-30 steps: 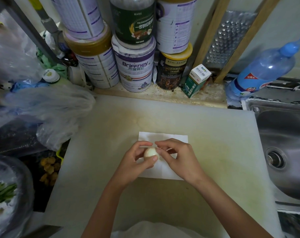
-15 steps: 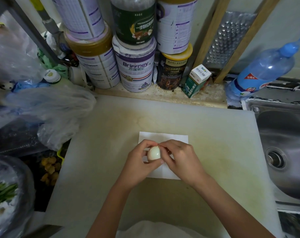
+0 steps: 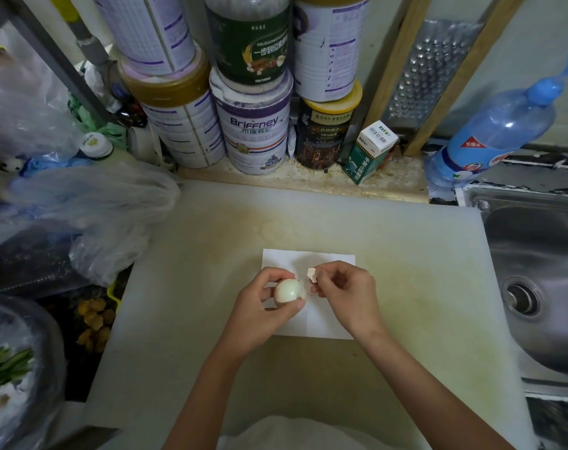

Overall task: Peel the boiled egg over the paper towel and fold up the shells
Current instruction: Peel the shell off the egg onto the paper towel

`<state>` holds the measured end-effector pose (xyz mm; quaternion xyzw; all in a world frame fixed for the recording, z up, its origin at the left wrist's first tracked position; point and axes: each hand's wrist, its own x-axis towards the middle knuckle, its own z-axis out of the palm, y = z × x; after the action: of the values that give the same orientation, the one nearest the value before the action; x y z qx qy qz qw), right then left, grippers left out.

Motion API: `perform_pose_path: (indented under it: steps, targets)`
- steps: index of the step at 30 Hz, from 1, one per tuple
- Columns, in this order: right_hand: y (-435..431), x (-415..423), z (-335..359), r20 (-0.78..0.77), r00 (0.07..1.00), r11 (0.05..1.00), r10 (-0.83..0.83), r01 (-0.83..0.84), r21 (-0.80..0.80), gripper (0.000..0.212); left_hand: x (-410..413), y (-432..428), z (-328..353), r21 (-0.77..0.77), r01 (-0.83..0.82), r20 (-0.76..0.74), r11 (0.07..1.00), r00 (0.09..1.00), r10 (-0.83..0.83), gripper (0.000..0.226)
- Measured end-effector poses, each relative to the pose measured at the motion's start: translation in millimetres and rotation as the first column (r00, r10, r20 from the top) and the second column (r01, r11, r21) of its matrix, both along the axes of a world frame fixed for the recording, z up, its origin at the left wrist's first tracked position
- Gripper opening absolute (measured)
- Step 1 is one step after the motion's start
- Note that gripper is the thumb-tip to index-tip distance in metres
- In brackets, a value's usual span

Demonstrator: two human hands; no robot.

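A white paper towel (image 3: 328,259) lies flat on the pale cutting board (image 3: 406,271). Above it my left hand (image 3: 260,306) grips the boiled egg (image 3: 287,290) between thumb and fingers; the egg's top shows bare white. My right hand (image 3: 344,293) is just to the right of the egg and pinches a small piece of eggshell (image 3: 312,274) between thumb and forefinger, lifted a little away from the egg. My hands hide the middle of the towel.
Stacked tins and jars (image 3: 253,125) and a small green carton (image 3: 372,151) line the back ledge. A blue water bottle (image 3: 500,128) leans at the right above a steel sink (image 3: 536,287). Plastic bags (image 3: 81,203) crowd the left edge.
My right hand has pulled a piece of shell off the egg and moved it slightly right and up. More bare egg white shows now.
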<state>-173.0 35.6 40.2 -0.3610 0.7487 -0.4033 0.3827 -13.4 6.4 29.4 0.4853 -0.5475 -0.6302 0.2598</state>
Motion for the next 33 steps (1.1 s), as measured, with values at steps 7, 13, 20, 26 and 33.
perform_pose_path:
  steps: [7, 13, 20, 26, 33]
  targets:
    - [3.6, 0.7, -4.0, -0.267, 0.952, 0.986, 0.147, -0.161, -0.031, 0.012, 6.9, -0.3, -6.4, 0.156, -0.039, -0.142, 0.987, 0.988, 0.061, 0.034]
    - [3.4, 6.3, 10.9, -0.136, 0.957, 0.958, 0.257, -0.271, -0.095, 0.013, 5.9, -1.0, -4.8, 0.090, -0.030, -0.125, 0.995, 0.991, 0.041, 0.033]
    - [-0.9, 10.1, 18.5, -0.183, 0.947, 0.945, 0.265, -0.292, -0.145, 0.007, 1.6, -1.2, -1.2, 0.052, -0.024, -0.142, 0.998, 0.989, 0.031, 0.034]
    - [1.9, 10.6, 18.1, -0.353, 0.886, 0.921, 0.302, -0.367, -0.133, 0.005, -1.2, 1.0, 0.4, 0.015, -0.042, -0.106, 0.999, 0.993, 0.043, 0.036]
    - [2.8, 4.1, 19.4, -0.300, 0.903, 0.913, 0.308, -0.369, -0.174, 0.008, 3.1, -0.5, 6.5, 0.049, -0.042, -0.099, 0.998, 0.994, 0.046, 0.035]
